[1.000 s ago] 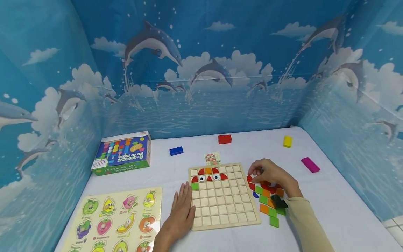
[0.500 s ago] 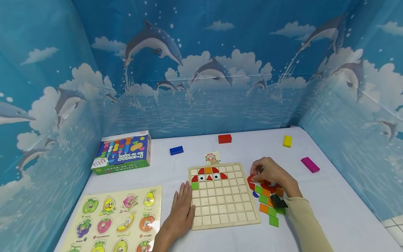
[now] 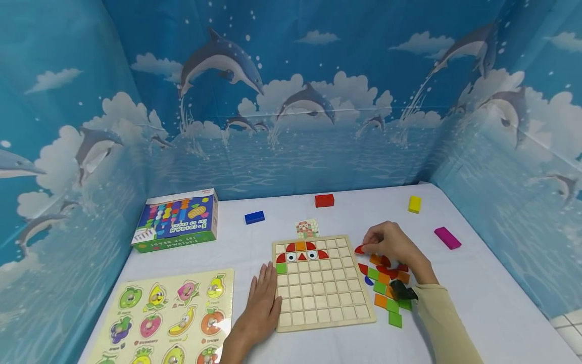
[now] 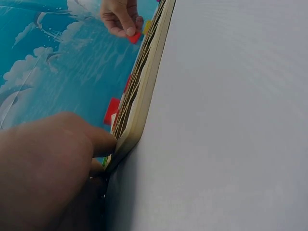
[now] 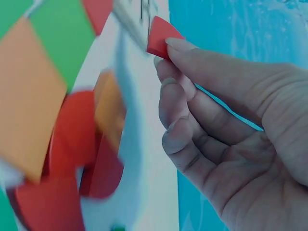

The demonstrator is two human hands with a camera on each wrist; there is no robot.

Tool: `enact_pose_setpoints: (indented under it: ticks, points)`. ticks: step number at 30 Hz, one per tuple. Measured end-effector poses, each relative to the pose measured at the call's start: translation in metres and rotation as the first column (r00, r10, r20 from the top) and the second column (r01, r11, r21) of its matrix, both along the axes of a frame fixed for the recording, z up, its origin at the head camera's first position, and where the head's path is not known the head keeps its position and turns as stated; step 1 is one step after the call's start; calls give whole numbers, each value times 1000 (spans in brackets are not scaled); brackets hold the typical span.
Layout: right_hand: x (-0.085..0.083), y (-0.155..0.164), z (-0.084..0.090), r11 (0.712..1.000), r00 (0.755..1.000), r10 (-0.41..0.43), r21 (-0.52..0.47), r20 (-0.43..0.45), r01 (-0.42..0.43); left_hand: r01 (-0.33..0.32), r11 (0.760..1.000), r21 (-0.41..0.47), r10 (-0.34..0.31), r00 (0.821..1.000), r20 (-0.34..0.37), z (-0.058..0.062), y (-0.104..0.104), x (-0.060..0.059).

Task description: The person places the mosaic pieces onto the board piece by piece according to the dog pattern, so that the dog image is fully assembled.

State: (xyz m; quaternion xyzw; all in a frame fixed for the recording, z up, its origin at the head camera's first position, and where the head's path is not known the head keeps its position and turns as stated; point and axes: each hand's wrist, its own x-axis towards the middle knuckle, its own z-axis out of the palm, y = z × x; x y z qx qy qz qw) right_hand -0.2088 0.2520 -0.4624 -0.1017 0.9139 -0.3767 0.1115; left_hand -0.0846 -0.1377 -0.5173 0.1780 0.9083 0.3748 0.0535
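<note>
A wooden grid board (image 3: 323, 298) lies on the white table, its top rows holding red, orange and green tiles that form a face. My right hand (image 3: 386, 245) pinches a small red quarter-round tile (image 3: 359, 249) just off the board's right edge; the same red tile (image 5: 161, 36) shows at my fingertips, and again as a red tile (image 4: 134, 37) far off. Beneath that hand lies a pile of loose tiles (image 3: 386, 288) in red, orange and green. My left hand (image 3: 263, 306) lies flat against the board's left edge (image 4: 139, 115), fingers straight.
A fruit peg puzzle (image 3: 168, 318) lies front left and a colourful box (image 3: 177, 220) back left. A pattern card (image 3: 306, 228) sits behind the board. Blue (image 3: 254, 217), red (image 3: 324, 200), yellow (image 3: 415, 204) and magenta (image 3: 447, 237) blocks are scattered behind. Dolphin-print walls enclose the table.
My right hand has lifted a red tile from the pile and raised it slightly up and back. The left hand has stayed put.
</note>
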Motion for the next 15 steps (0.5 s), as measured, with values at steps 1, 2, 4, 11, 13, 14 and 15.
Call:
enact_pose_setpoints:
  ticks: [1, 2, 4, 11, 13, 14, 15]
  points:
    - [0, -3, 1, 1000, 1000, -1, -12, -16, 0, -2, 1000, -4, 2, 1000, -2, -1, 0, 0]
    - [0, -6, 2, 1000, 999, 4, -24, -32, -4, -3, 1000, -6, 3, 1000, -1, -2, -1, -1]
    - [1, -16, 4, 998, 998, 24, -50, -59, -27, -1, 1000, -10, 1, 1000, 4, -3, -1, -1]
    - [11, -68, 6, 971, 978, 168, -148, -127, -186, 15, 1000, 26, -14, 1000, -14, 0, 0, 1]
    - [14, -84, 5, 959, 969, 201, -172, -145, -225, 17, 1000, 25, -16, 1000, -18, -1, 0, 2]
    - [16, -92, 5, 954, 966, 213, -183, -146, -238, 17, 1000, 21, -17, 1000, -17, 0, 0, 2]
    - [18, -100, 5, 950, 964, 222, -191, -149, -248, 15, 1000, 14, -15, 1000, -11, 1, 1, 2]
